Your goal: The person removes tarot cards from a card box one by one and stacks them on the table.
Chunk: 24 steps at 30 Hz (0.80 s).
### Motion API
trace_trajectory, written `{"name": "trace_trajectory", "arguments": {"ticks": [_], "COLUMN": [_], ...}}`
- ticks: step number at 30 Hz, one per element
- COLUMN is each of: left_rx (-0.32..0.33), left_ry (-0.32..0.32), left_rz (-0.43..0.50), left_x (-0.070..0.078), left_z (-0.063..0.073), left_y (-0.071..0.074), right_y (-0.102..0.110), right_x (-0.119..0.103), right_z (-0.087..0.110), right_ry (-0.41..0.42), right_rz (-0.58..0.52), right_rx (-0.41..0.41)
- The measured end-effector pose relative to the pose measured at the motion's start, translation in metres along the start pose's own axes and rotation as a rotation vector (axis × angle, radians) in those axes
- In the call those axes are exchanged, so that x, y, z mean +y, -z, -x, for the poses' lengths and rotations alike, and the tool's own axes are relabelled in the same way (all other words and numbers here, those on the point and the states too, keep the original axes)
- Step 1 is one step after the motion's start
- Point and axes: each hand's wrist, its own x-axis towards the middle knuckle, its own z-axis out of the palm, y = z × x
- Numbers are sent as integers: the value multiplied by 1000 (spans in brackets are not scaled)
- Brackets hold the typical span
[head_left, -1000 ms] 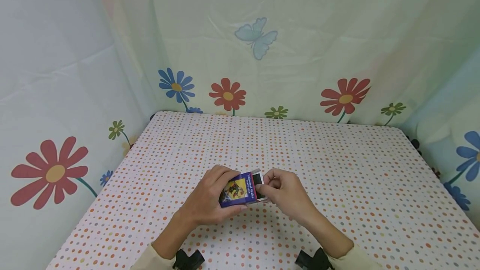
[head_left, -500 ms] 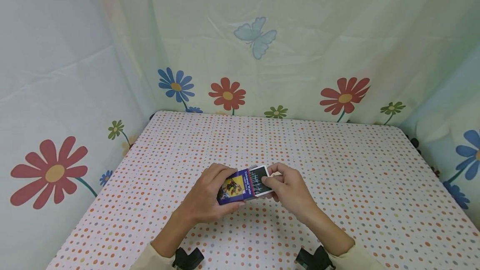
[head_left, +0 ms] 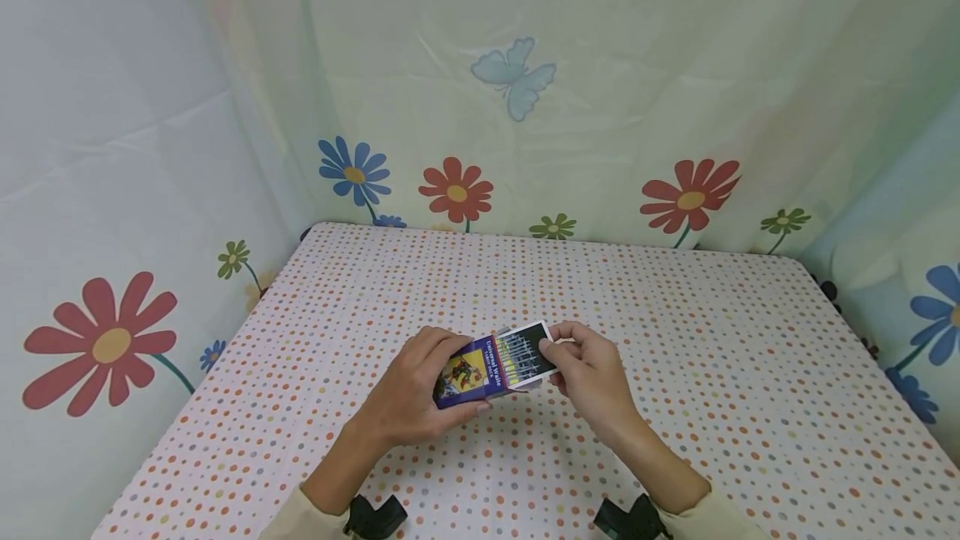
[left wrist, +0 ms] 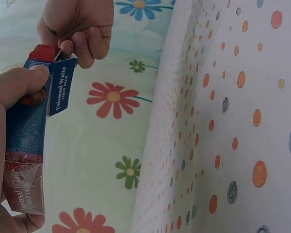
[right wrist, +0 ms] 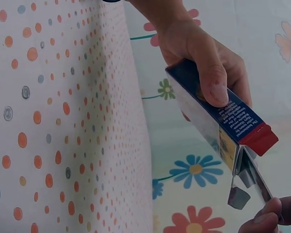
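My left hand (head_left: 412, 394) grips a purple-blue tarot card box (head_left: 463, 375) lettered "Universal Waite", thumb on one side and fingers round the other. From the box's right end sticks a white-bordered black card (head_left: 521, 354) with pale swords and yellow marks. The right hand (head_left: 596, 373) pinches this card's outer end between thumb and fingers. Both hands hold the box above the table. In the right wrist view the box end is open, with a red flap (right wrist: 262, 140) and a small side flap (right wrist: 238, 198) folded out. How many cards are pinched, I cannot tell.
The table (head_left: 675, 315) has a white cloth with coloured dots. Behind it hangs a pale curtain (head_left: 600, 65) printed with flowers and a butterfly, with similar cloth at both sides. Black straps (head_left: 375, 517) sit at the wrists, by cream sleeves.
The right hand has moved right and slightly away, drawing the card farther from the box, so its swords now show. The left hand and box have stayed nearly in place.
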Motion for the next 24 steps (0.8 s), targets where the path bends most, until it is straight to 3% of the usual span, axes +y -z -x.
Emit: {"name": "trace_trajectory", "arguments": {"ticks": [6, 14, 24], "left_rx": [-2, 14, 43], "left_ry": [7, 16, 17], "left_rz": [-14, -33, -51], "left_x": [0, 0, -1], "left_z": [1, 1, -1], "left_y": [0, -1, 0], "right_y": [3, 6, 9], "right_x": [4, 11, 14], "right_z": [-3, -8, -14], "right_ry": [-1, 59, 36], "right_rz": [-13, 25, -66], "right_rx": [45, 93, 85]}}
